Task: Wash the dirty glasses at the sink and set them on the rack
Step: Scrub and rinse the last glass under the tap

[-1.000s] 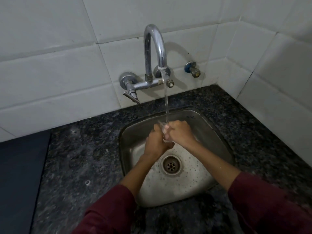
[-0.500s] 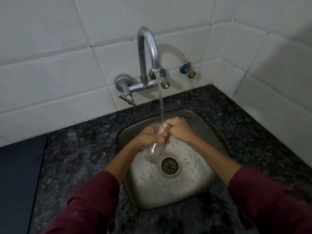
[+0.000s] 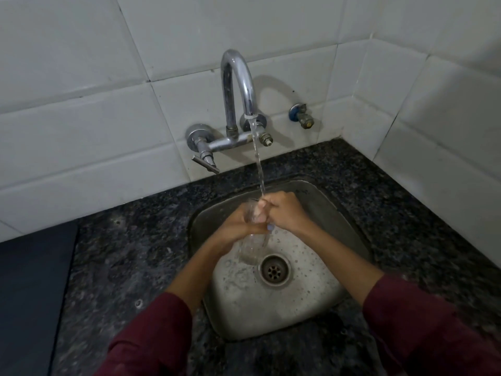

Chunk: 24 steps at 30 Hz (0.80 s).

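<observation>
1. The glass (image 3: 250, 240) is gripped by the left hand (image 3: 238, 226), whose fingers are wrapped round its middle; the right hand (image 3: 283, 211) is curled at the rim, with fingers that seem to be pushed into the mouth, so both grips are closed on the same glass.
2. The glass is held over the sink (image 3: 320, 302), just above and to the left of the drain (image 3: 273, 271), tilted with its mouth up under the stream of water (image 3: 259, 172) from the tap (image 3: 238, 85).
3. A slip is judged the main risk: the glass is wet, and any soap left on it cannot be made out. If the left grip were loosened while the right fingers are twisted inside, the glass could be dropped onto the steel basin and cracked.
4. A cut is possible should the rim be chipped, since fingers appear to be pressed against it.
5. Splashing onto the sleeves (image 3: 151, 340) and the dark desk (image 3: 122, 267) is likely, as the stream is struck at the knuckles rather than caught cleanly.
6. The rack is not in view, so the carry across would have to be made with a dripping glass.
</observation>
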Each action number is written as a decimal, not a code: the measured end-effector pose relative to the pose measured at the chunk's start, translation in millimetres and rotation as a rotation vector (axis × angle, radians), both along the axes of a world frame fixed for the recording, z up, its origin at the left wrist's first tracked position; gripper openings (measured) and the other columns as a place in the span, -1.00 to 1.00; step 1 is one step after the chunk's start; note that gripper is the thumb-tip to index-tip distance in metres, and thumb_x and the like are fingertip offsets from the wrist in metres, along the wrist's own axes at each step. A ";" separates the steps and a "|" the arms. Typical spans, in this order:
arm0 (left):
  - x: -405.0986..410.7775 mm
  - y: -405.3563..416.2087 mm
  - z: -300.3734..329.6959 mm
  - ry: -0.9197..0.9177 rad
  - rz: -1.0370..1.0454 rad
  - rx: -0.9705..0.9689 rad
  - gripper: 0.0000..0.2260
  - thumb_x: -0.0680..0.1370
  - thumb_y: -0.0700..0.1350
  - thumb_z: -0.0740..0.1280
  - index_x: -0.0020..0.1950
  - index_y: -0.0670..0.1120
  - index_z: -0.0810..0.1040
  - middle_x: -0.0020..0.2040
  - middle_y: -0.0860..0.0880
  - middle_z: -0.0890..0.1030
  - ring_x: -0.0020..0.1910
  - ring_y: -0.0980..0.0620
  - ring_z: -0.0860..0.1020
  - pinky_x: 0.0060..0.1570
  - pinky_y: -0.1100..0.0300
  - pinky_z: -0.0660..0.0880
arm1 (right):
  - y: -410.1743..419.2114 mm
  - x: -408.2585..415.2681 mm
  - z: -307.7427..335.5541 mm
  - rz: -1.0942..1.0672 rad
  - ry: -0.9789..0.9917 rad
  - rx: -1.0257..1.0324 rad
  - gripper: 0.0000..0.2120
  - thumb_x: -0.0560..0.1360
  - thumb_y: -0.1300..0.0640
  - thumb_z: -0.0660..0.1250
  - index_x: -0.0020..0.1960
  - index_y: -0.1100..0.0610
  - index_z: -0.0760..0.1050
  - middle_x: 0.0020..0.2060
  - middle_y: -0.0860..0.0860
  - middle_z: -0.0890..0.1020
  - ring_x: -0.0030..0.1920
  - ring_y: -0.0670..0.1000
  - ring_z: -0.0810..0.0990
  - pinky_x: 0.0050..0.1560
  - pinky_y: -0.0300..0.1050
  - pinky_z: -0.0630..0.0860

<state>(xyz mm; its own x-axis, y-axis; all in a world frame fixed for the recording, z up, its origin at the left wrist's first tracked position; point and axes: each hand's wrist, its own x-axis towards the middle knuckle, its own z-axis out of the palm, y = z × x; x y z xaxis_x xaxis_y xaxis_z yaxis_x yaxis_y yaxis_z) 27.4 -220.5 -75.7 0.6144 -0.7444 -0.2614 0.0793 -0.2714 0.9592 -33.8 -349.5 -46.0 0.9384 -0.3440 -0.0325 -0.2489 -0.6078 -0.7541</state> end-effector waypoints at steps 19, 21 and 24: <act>-10.6 -6.1 -22.1 -0.311 0.132 0.246 -0.13 0.31 -0.02 0.53 0.49 0.04 0.13 0.26 -0.06 0.51 0.19 -0.08 0.52 0.18 0.04 0.48 | -0.6 3.0 -6.3 -0.076 0.086 0.162 -0.78 0.52 0.24 0.22 -0.18 0.20 0.62 -0.37 0.06 0.65 -0.27 -0.03 0.64 -0.09 -0.21 0.57; -12.6 -7.9 -28.7 -0.259 0.095 0.237 -0.06 0.35 -0.02 0.54 0.55 0.06 0.00 0.32 0.00 0.44 0.27 -0.02 0.45 0.24 0.09 0.42 | -0.1 4.5 -14.1 -0.088 0.128 0.231 -0.76 0.56 0.16 0.22 -0.13 0.23 0.62 -0.38 0.06 0.64 -0.30 -0.02 0.64 -0.09 -0.17 0.59; -14.6 -9.4 -43.6 -0.020 0.123 0.182 -0.13 0.36 0.03 0.52 0.53 0.11 0.07 0.36 0.03 0.42 0.26 0.03 0.46 0.14 0.11 0.50 | 0.1 6.1 -28.9 -0.119 0.181 0.394 -0.84 0.51 0.17 0.31 -0.06 0.24 0.63 -0.27 0.07 0.65 -0.21 -0.01 0.62 0.01 -0.10 0.58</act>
<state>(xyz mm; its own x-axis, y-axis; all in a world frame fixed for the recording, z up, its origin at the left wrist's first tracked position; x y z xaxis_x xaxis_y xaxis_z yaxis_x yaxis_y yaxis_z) 12.9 -229.9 -119.4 0.7038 -0.6053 -0.3719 0.1041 -0.4299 0.8969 -27.7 -349.4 -74.9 0.8601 -0.3780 -0.3425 -0.4489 -0.2420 -0.8602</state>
